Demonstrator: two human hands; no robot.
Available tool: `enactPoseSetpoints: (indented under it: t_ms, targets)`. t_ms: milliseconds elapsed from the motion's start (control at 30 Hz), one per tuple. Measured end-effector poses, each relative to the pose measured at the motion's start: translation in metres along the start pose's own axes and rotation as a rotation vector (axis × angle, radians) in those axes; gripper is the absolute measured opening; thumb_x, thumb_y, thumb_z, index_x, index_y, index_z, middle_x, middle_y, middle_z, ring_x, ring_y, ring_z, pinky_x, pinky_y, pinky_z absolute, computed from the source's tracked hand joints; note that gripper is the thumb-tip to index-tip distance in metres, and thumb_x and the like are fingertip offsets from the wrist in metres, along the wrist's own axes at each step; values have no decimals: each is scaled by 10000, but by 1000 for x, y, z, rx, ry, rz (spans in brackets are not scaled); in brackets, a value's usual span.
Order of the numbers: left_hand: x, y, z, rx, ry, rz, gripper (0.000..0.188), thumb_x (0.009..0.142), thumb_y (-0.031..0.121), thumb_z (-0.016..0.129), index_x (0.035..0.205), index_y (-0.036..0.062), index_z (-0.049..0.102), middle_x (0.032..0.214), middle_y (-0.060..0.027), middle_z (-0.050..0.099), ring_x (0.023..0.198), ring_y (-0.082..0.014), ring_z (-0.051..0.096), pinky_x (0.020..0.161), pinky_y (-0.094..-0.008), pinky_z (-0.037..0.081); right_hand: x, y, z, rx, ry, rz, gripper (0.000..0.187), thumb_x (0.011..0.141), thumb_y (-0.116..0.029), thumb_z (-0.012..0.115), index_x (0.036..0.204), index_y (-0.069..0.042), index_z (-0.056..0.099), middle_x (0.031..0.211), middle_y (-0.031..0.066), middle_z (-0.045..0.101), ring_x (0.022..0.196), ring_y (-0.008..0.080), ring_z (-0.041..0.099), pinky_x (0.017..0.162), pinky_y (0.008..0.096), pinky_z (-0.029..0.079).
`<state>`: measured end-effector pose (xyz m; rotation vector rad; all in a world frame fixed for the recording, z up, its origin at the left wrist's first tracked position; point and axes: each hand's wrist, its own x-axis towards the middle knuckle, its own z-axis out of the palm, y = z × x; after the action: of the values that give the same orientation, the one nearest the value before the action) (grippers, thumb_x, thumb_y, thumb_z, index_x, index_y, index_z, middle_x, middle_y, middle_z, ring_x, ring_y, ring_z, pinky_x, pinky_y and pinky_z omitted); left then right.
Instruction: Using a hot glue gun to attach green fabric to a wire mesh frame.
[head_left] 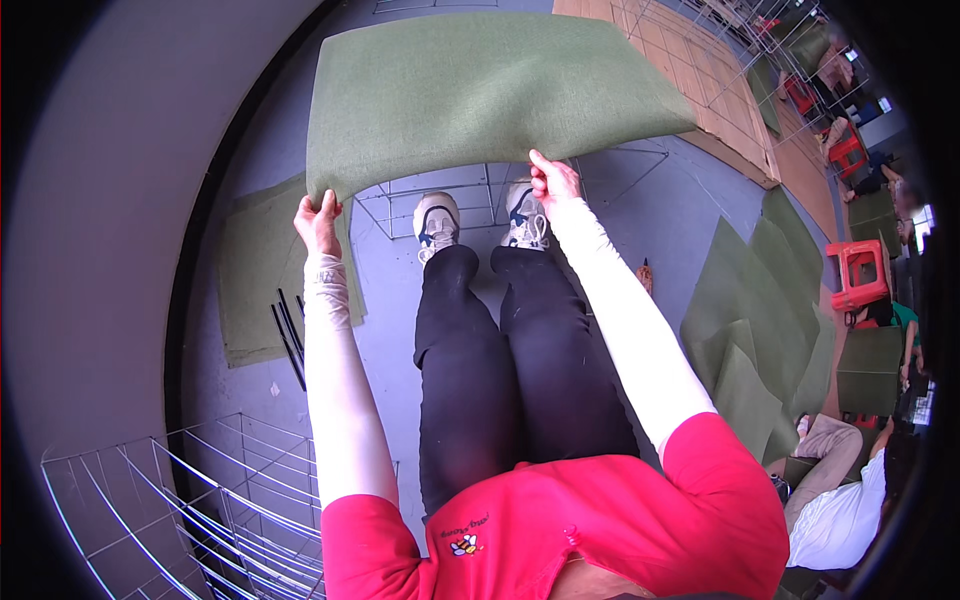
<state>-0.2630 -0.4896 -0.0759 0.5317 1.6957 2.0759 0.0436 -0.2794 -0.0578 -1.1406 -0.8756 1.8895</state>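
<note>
A large green sheet of stiff, fabric-like material (480, 90) stretches out in front of me, its near edge bowed between my hands. My left hand (320, 225) pinches its near left corner between thumb and fingers. Farther along the same edge, my right hand (553, 182) grips it, with the thumb on top. Beneath the sheet a thin wire frame (488, 190) stands on the floor by my shoes, mostly hidden by the green material.
More green sheets lie on the floor at left (250, 270) and right (750, 310). Black rods (288, 340) rest near my left forearm. A wire rack (220, 510) stands lower left. Cardboard (690, 90) lies far right, beyond it red stools (858, 274) and seated people.
</note>
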Motion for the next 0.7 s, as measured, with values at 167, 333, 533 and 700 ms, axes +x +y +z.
enactPoseSetpoints:
  t_ms: [167, 333, 533, 700]
  targets:
    - [17, -17, 2, -19, 25, 11, 91, 811, 47, 654, 841, 0, 582, 747, -29, 603, 554, -86, 525, 538, -216, 453, 18, 15, 13, -43, -63, 43, 294, 760, -268, 744, 806, -18, 597, 653, 1, 517, 465, 53, 405, 398, 201, 290]
    - [27, -24, -2, -39, 21, 20, 92, 811, 46, 656, 849, 1, 584, 766, -29, 605, 573, -84, 531, 539, -215, 457, 15, 27, 45, -97, -193, 47, 318, 760, -284, 744, 816, 4, 620, 634, -21, 509, 489, 31, 405, 408, 181, 282]
    - [32, -23, -6, -34, 32, -7, 85, 825, 62, 649, 867, 22, 586, 781, -14, 594, 614, -93, 536, 602, -222, 465, 22, 45, 58, -110, -127, -54, 226, 781, -202, 719, 738, -7, 614, 584, -15, 508, 451, 35, 396, 400, 183, 283]
    - [28, -24, -11, -191, 116, -31, 140, 816, 63, 664, 929, 32, 586, 855, -24, 604, 741, -103, 559, 678, -229, 484, 18, 55, 70, -168, -70, -101, 231, 777, -194, 720, 689, -11, 610, 574, -4, 521, 432, 36, 399, 391, 183, 283]
